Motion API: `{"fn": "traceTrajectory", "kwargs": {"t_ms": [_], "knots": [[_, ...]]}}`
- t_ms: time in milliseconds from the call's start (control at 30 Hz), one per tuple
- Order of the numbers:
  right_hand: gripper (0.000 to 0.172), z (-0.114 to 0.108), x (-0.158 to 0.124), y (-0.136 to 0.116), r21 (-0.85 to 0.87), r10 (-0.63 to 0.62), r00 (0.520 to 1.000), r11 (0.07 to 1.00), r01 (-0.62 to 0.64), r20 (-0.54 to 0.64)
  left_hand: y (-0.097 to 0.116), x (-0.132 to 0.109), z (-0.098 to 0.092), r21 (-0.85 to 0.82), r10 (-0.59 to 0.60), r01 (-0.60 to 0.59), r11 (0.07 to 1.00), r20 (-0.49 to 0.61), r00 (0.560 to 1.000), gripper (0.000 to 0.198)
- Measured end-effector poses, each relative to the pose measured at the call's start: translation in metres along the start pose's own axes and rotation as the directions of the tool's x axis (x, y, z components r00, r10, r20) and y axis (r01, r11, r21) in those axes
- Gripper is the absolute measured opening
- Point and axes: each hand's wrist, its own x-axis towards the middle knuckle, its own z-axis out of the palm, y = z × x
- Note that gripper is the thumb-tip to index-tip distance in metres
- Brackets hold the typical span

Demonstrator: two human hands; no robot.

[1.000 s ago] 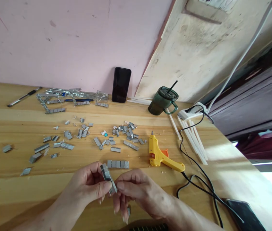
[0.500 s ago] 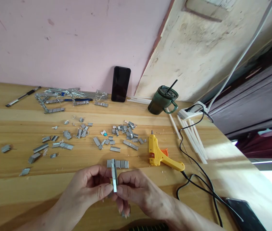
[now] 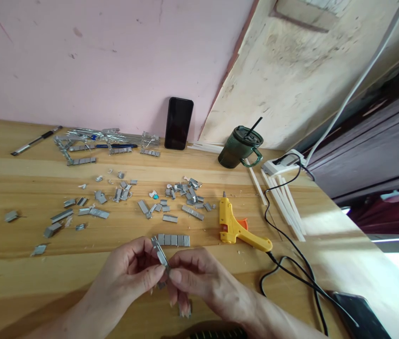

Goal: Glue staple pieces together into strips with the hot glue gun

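Near the front of the wooden table, my left hand (image 3: 132, 270) and my right hand (image 3: 201, 278) meet around a narrow grey metal strip (image 3: 160, 253). Each hand pinches its lower end between thumb and fingers, and the strip leans up to the left. Just beyond it lies a flat row of grey metal pieces (image 3: 174, 240), side by side. Below my right fingertips another small grey piece (image 3: 185, 309) shows in part. Loose grey metal bits (image 3: 189, 189) are scattered farther back. A yellow glue gun (image 3: 236, 226) lies to the right of my right hand.
A dark phone (image 3: 179, 123) leans on the wall beside a green mug (image 3: 240, 147). White glue sticks (image 3: 284, 205), a power strip (image 3: 282, 162) and black cables lie at right. Another phone (image 3: 358, 313) is at the right front. Wire bundles (image 3: 125, 137) and a pen (image 3: 37, 140) lie back left.
The metal strip has turned from nearly upright to leaning left, still between my fingers. More of the flat row behind it now shows. The view has shifted slightly.
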Motion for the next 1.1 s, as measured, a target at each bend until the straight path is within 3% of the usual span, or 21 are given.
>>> {"fn": "traceTrajectory", "kwargs": {"t_ms": [100,233,333,400,467,500,567,667,733,800,900,967,1033,1100], "knots": [[0.046,0.0,-0.002,-0.001,-0.005,-0.003,1.0,1.0,0.003,-0.002,0.001,0.0,0.0,0.003,0.007,-0.007,1.0,0.023,1.0,0.029],[0.047,-0.002,0.0,0.002,0.144,0.02,0.998,0.989,-0.029,0.06,0.003,0.0,0.002,-0.028,0.002,0.0,1.0,0.069,0.998,0.032],[0.046,-0.004,0.003,0.004,0.248,0.062,0.993,0.965,-0.084,0.096,0.002,0.0,-0.001,-0.008,0.032,-0.032,0.999,0.036,0.999,0.029],[0.046,-0.004,0.004,0.003,0.297,0.081,0.99,0.948,-0.112,0.116,0.003,-0.001,-0.005,0.068,0.068,-0.065,0.996,-0.031,0.997,0.026],[0.045,-0.005,0.004,0.003,0.341,0.096,0.985,0.93,-0.14,0.143,0.004,-0.003,-0.01,0.238,0.175,-0.154,0.959,-0.074,0.982,0.036],[0.044,-0.005,0.004,0.003,0.36,0.104,0.981,0.92,-0.158,0.163,0.006,-0.005,-0.013,0.356,0.254,-0.224,0.907,-0.039,0.966,0.041],[0.042,-0.006,0.004,0.004,0.393,0.116,0.97,0.899,-0.193,0.211,0.009,-0.007,-0.016,0.568,0.387,-0.398,0.721,0.146,0.91,0.041],[0.04,-0.006,0.004,0.008,0.418,0.118,0.952,0.878,-0.233,0.282,0.013,-0.007,-0.017,0.66,0.463,-0.606,0.444,0.41,0.786,0.033],[0.039,-0.005,0.005,0.012,0.416,0.114,0.938,0.874,-0.252,0.328,0.014,-0.006,-0.015,0.663,0.505,-0.659,0.356,0.456,0.732,0.025],[0.037,-0.004,0.006,0.016,0.406,0.113,0.925,0.874,-0.266,0.362,0.014,-0.005,-0.013,0.662,0.52,-0.679,0.318,0.476,0.709,0.016],[0.043,-0.005,0.008,0.021,0.382,0.137,0.915,0.877,-0.29,0.379,0.014,-0.004,-0.011,0.666,0.514,-0.681,0.305,0.486,0.706,0.01],[0.054,-0.008,0.008,0.019,0.337,0.157,0.922,0.898,-0.282,0.353,0.015,-0.004,-0.011,0.677,0.491,-0.655,0.336,0.468,0.735,0.007],[0.062,-0.01,0.004,0.01,0.233,0.144,0.956,0.95,-0.206,0.256,0.017,-0.004,-0.013,0.688,0.451,-0.605,0.401,0.427,0.784,0.009],[0.057,-0.013,-0.004,-0.005,0.029,0.07,0.995,0.997,-0.073,0.074,0.019,-0.004,-0.016,0.713,0.382,-0.525,0.465,0.373,0.846,0.009]]}}
